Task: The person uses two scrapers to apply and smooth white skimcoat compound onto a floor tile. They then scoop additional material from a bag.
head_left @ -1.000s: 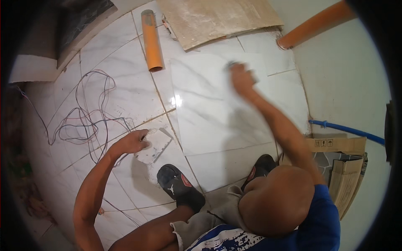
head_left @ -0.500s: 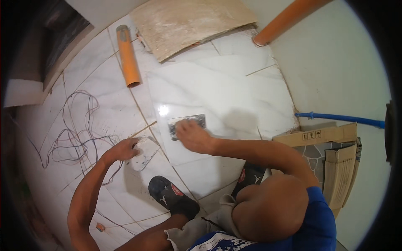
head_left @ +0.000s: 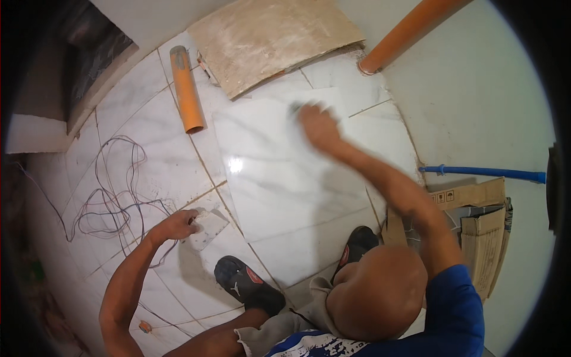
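Note:
On the left, my left hand (head_left: 180, 225) is closed on the edge of a whitish flat piece (head_left: 208, 231) with a broken, crumbly upper edge and dark specks. It looks like tile or board, held just above the floor. My right hand (head_left: 321, 128) reaches out over the far part of a large glossy white tile (head_left: 279, 178). Motion smears its fingers. The end of a flat dark piece (head_left: 295, 107) shows at the fingertips, its shape mostly hidden by the hand and blur.
Thin tangled wires (head_left: 113, 205) lie on the left. An orange pipe piece (head_left: 187, 95) and a dusty board (head_left: 273, 41) are farther off. A fixed orange pipe (head_left: 410, 35), a blue pipe (head_left: 488, 172) and cardboard (head_left: 482, 244) line the right wall. My shod feet flank the tile's near edge.
My right hand has swept away from me and rightward over the white tile, and the flat speckled dark piece has gone with it. My left hand has hardly moved, still holding the whitish piece.

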`<state>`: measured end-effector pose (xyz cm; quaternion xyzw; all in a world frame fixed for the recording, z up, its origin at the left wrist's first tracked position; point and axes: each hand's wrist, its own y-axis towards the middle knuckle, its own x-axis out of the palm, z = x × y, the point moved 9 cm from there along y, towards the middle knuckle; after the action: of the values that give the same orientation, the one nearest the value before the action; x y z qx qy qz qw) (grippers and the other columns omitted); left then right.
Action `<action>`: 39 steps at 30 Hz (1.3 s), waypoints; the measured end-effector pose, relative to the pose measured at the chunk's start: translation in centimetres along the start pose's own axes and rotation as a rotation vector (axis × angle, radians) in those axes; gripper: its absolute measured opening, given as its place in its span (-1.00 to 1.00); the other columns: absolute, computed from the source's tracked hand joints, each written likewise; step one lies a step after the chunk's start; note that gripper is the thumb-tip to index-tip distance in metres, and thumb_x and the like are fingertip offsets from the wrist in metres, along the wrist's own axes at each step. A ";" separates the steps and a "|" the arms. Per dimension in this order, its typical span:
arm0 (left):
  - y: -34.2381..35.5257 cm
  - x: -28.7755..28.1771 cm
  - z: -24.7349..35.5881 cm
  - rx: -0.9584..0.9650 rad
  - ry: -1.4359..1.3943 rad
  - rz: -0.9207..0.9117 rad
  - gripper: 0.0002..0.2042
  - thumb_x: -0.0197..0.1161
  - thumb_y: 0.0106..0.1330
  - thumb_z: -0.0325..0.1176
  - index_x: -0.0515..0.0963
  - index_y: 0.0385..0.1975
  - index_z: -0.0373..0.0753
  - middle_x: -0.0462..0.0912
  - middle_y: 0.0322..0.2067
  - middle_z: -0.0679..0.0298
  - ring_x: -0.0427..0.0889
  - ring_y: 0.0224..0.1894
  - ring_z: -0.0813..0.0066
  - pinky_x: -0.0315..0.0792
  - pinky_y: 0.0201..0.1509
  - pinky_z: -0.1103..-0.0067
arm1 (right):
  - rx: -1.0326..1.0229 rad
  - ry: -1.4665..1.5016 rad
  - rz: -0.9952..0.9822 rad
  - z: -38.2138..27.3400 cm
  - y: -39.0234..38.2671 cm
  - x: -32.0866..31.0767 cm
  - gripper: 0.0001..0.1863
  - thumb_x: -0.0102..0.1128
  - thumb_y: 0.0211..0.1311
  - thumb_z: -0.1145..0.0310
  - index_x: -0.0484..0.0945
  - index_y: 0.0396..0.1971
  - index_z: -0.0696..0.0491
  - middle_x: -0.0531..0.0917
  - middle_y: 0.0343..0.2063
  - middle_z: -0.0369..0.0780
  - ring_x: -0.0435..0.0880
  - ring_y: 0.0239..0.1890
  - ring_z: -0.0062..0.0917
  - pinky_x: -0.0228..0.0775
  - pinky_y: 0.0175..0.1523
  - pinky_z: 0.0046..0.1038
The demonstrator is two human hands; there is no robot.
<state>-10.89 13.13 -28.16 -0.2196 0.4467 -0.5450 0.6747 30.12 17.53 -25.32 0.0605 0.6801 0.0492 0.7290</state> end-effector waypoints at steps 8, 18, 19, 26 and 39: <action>0.8 -1.0 -1.1 0.035 0.052 0.138 -0.71 0.28 0.13 -0.32 0.51 -0.22 -0.37 0.60 -0.39 -0.03 0.60 -0.29 0.06 0.44 -0.17 0.32 | -0.559 0.218 -0.005 -23.4 -3.6 -1.1 -0.71 -0.02 0.18 0.38 0.53 -0.16 0.18 0.58 -0.25 -0.10 0.56 -0.20 -0.27 0.36 -0.21 -0.15; -0.7 -2.6 -2.0 0.122 0.175 0.468 -0.70 0.25 0.13 -0.38 0.44 -0.19 -0.39 0.55 -0.34 -0.12 0.55 -0.21 -0.07 0.43 -0.06 0.27 | 0.198 -0.207 -0.065 11.6 -0.1 -0.8 -0.72 0.05 0.09 0.45 0.48 -0.18 0.21 0.56 -0.24 0.01 0.58 -0.21 -0.19 0.52 -0.27 -0.16; -0.8 -2.9 -1.1 0.132 0.169 0.458 -0.70 0.25 0.13 -0.38 0.44 -0.19 -0.39 0.55 -0.34 -0.12 0.55 -0.21 -0.07 0.43 -0.06 0.27 | 0.108 -0.234 -0.055 8.4 -2.8 -0.9 -0.75 0.03 0.10 0.45 0.47 -0.21 0.20 0.55 -0.25 0.01 0.57 -0.23 -0.21 0.50 -0.29 -0.20; 2.0 -3.8 0.0 0.068 -0.005 0.406 -0.72 0.22 0.19 -0.44 0.34 -0.17 -0.38 0.57 -0.38 -0.03 0.61 -0.30 0.08 0.47 -0.16 0.32 | -0.488 0.233 -0.285 -14.4 -24.2 -3.2 -0.52 -0.05 0.21 0.36 0.41 0.10 0.30 0.48 0.01 0.07 0.40 0.09 -0.14 0.24 0.09 -0.03; 1.9 -3.3 -2.3 0.037 0.077 0.382 -0.68 0.16 0.17 -0.44 0.29 -0.14 -0.43 0.56 -0.35 -0.05 0.60 -0.26 0.05 0.46 -0.15 0.31 | 0.216 -0.113 -0.358 21.2 0.1 -4.1 -0.64 0.01 0.08 0.47 0.44 -0.07 0.20 0.51 -0.10 0.11 0.57 -0.08 -0.02 0.46 0.04 -0.08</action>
<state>-11.85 17.28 -29.65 -0.0974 0.4958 -0.4232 0.7521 51.01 16.52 -19.85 0.0195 0.6393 -0.1577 0.7524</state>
